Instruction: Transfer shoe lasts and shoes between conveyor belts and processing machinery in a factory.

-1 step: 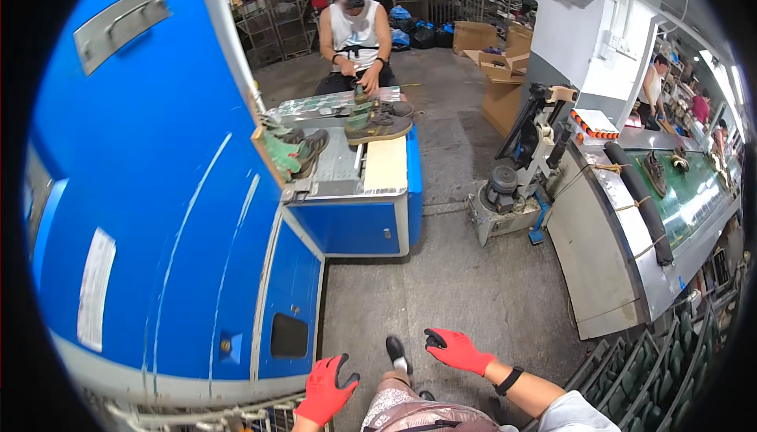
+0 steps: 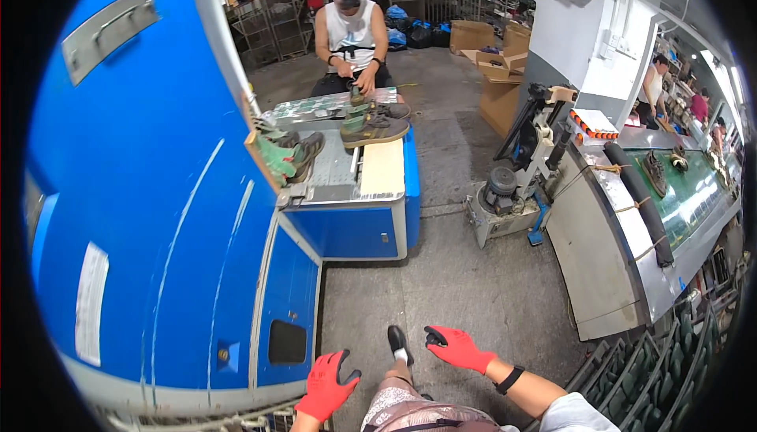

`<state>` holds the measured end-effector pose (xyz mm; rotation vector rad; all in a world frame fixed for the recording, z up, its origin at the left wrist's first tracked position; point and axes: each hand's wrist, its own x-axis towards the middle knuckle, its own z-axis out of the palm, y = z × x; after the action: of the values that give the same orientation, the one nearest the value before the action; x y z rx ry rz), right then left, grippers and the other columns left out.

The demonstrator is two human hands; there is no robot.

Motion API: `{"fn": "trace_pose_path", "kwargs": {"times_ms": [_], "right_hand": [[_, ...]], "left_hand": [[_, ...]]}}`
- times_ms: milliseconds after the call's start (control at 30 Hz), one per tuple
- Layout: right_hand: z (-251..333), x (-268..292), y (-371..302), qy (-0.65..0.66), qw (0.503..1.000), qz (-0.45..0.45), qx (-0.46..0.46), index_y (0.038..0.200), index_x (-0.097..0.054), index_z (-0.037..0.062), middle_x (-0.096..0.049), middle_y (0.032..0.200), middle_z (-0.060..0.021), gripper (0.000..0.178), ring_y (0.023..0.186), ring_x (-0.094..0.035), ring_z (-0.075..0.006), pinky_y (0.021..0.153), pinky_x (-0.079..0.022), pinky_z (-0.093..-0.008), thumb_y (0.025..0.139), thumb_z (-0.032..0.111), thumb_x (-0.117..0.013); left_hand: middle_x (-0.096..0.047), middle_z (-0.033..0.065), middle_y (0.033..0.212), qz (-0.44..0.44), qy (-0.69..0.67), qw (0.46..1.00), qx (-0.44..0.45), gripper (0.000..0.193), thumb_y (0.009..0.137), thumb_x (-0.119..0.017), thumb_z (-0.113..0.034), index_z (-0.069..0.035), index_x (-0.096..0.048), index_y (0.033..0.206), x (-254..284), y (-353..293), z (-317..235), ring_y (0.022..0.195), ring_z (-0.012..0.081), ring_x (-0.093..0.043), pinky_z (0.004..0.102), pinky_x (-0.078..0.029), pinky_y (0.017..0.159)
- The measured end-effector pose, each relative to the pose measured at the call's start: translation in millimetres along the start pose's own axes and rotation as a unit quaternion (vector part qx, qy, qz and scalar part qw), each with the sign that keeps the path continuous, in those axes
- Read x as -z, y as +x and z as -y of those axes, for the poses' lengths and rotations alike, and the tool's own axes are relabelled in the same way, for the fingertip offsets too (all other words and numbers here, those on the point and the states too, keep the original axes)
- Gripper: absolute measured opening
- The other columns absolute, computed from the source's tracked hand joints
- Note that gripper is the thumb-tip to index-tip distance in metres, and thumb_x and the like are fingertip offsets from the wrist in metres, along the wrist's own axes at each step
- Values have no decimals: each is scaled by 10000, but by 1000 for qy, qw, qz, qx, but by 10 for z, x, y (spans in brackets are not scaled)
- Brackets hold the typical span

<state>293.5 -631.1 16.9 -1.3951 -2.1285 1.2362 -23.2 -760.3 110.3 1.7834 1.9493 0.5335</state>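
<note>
My left hand, in a red glove with black fingertips, is hovering near the lower right edge of the blue cabinet; its thumb and fingers are standing apart around bare air. My right hand, gloved likewise, is hanging above the grey floor, well beyond the desk's near edge; its fingers are curling inward, and I cannot tell whether they are meeting the thumb. On the desk, a dark brown shoe is lying toward the right edge, above a pale board that is occupying the near right corner. Further dark shoes are resting along the left edge. At the far edge, a co-worker is bending over, both hands working at a shoe.
</note>
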Motion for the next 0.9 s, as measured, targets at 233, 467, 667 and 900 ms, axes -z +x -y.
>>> {"fn": "trace_pose_path", "kwargs": {"times_ms": [233,467,667,900], "right_hand": [[-329,1157,1654,4,993,-105,-62,1341,-597,72,-693,1184,-185,530,1100,-663,-352,964,-513,-410,879,314,-696],[-522,2150,3300,62,981,-164,-87,1339,-590,37,-669,1240,-205,559,1166,-630,-370,990,-502,-420,859,281,-738],[-638,2855,5517,-77,982,-154,71,1454,-455,39,-550,1382,-233,770,1295,-517,-396,1078,-432,-455,802,289,-779],[-221,3215,8183,-187,927,-107,308,1518,-354,64,-422,1490,-206,954,1390,-367,-437,1168,-301,-511,721,295,-823]], "left_hand": [[-593,197,1293,29,-28,996,-83,660,799,-786,-306,-47,-537,1352,-155,2722,44,1222,383,-538,454,-435,1053],[-599,162,1303,14,-84,992,-95,660,804,-791,-232,-48,-522,1379,90,4780,-316,1234,335,-546,430,-445,1049],[-554,190,1351,-39,-74,996,6,743,794,-791,-267,-22,-471,1417,-130,5968,-347,1265,358,-511,439,-428,1067],[-398,308,1462,-124,103,985,56,952,695,-828,-368,-23,-396,1471,-184,7507,-466,1375,488,-366,534,-321,1129]]}}
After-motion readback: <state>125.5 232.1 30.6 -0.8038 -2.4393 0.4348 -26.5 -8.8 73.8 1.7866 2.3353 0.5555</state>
